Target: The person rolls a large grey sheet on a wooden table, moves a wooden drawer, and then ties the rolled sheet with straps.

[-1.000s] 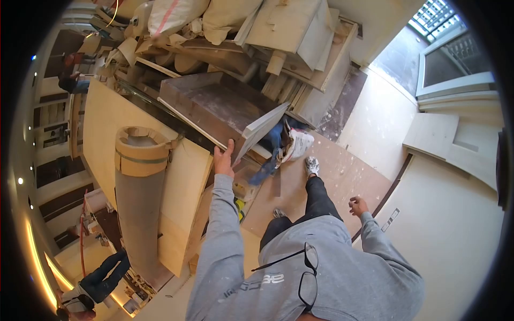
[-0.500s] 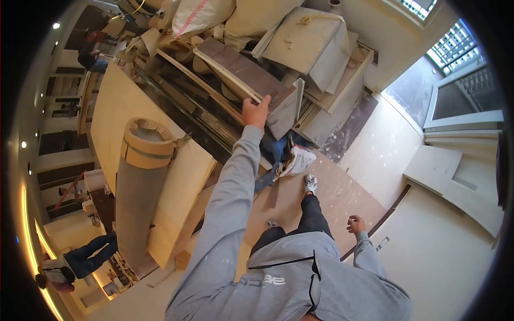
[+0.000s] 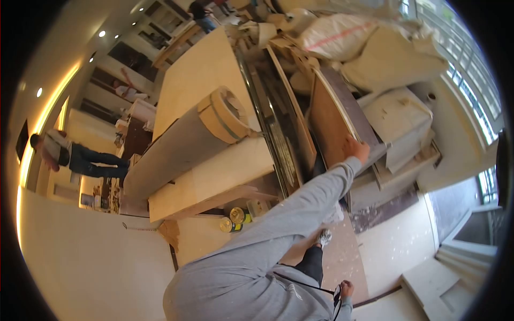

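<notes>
As the person in the paint-flecked grey sweatshirt (image 3: pixel 251 273) leans in, the black-framed glasses (image 3: pixel 336 300) hang at the lower centre of the frame. Just beside them in view is the right hand (image 3: pixel 347 289), fingers loosely curled; whether it grips anything, I cannot tell. Up goes the long grey sleeve, and here is the left hand (image 3: pixel 355 149), right of centre, clenched on the lower end of a box-like brown wooden piece with pale edges (image 3: pixel 333 115)! That piece sits tilted, right of centre, reaching into the upper part of the frame.

Below the hand, a white-splotched shoe (image 3: pixel 324 237) stands on the brown floor sheet (image 3: pixel 342 257). Lower centre, two round cans with yellow labels (image 3: pixel 235 219) sit beneath the pale plywood sheet (image 3: pixel 214 184), and across that sheet slants a big grey roll with a tan cardboard-like collar (image 3: pixel 176 142).

Right of the brown piece comes a pale, boxy wrapped block (image 3: pixel 399 120), with a white sack with a red stripe (image 3: pixel 338 38) at upper right. Farther off, at left, stands a person in dark blue trousers (image 3: pixel 96 160).
</notes>
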Demonstrator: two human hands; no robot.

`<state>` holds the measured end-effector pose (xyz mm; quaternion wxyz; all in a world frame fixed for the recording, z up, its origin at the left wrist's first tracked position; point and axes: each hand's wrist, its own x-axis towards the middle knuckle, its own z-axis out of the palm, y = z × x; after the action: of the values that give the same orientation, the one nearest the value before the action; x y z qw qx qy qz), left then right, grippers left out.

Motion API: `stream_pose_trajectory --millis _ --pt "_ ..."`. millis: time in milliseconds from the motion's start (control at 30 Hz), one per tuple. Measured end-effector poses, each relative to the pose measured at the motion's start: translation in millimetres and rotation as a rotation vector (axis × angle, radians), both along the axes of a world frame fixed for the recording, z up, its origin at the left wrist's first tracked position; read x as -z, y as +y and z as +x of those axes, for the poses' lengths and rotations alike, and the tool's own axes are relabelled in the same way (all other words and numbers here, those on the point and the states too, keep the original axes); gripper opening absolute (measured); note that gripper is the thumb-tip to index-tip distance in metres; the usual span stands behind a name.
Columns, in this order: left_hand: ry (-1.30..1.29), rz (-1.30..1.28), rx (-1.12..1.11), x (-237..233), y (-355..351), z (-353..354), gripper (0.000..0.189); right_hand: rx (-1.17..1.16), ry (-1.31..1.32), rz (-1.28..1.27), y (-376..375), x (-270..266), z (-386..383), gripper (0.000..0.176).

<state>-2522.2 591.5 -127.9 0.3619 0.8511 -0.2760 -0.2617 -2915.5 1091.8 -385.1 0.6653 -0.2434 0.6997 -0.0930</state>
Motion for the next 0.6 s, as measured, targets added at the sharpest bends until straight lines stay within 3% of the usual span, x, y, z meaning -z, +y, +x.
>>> stream_pose_trajectory --millis 167,333,433,500,533,600 --pt "0.282 -0.181 0.072 34.8 12.2 17.8 0.068 0.113 -0.029 0.033 -13.5 -14.4 10.1 0.034" --pt "0.259 -0.227 0.187 17.9 37.7 32.8 0.086 0.215 -0.159 0.227 -12.9 -1.5 -1.6 0.033" --pt "0.241 -0.233 0.16 15.7 47.7 31.6 0.087 0.168 -0.121 0.117 -12.5 -9.5 3.8 0.03" --pt "-0.002 -0.19 0.107 44.2 40.9 16.2 0.097 0.156 -0.142 -0.026 -6.2 -1.2 4.8 0.027" --pt "0.089 -0.254 0.153 49.2 44.0 19.5 0.103 0.105 -0.151 -0.145 9.9 21.7 -5.9 0.028" --pt "0.206 -0.256 0.266 22.6 55.6 17.4 0.114 0.051 -0.022 -0.081 2.6 -13.8 7.2 0.036"
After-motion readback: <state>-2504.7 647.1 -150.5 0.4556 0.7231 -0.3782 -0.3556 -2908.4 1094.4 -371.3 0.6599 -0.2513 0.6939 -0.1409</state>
